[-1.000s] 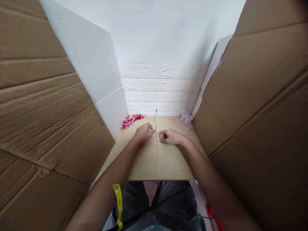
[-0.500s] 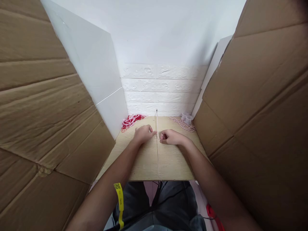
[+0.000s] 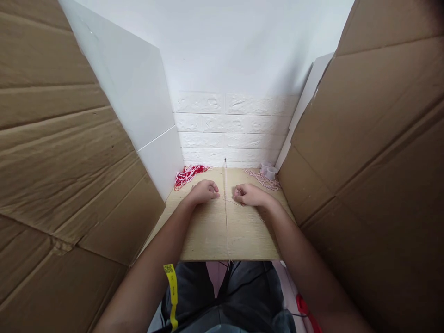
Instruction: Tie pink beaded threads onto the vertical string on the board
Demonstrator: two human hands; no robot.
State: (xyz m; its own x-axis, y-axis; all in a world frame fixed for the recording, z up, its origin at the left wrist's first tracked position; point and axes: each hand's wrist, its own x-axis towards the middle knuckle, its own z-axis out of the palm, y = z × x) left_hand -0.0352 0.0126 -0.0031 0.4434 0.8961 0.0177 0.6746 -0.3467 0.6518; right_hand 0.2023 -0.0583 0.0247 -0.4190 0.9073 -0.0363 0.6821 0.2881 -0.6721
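A thin pale cord [image 3: 226, 231] runs taut from a small hook [image 3: 225, 160] at the wall down over the board's front edge. My right hand [image 3: 253, 195], right of it, pinches a thin strand of cord [image 3: 231, 200] that reaches across to the upright cord. On the other side my left hand [image 3: 204, 191] is curled, thumb and fingers drawn in near the cord but apart from it. Whatever it pinches is too fine to make out. Small loops or a knot at the middle of the cord are too small to tell apart.
Red and white cords [image 3: 189, 175] lie heaped at the back left of the wooden board [image 3: 208, 240]. Pale pink cord [image 3: 262, 179] and clear plastic cups [image 3: 270, 172] are at the back right. Tall cardboard walls [image 3: 364, 152] close in both sides.
My hands have moved apart. The left has drawn back left from the upright cord, and the right has shifted slightly right, with a strand stretched from it.
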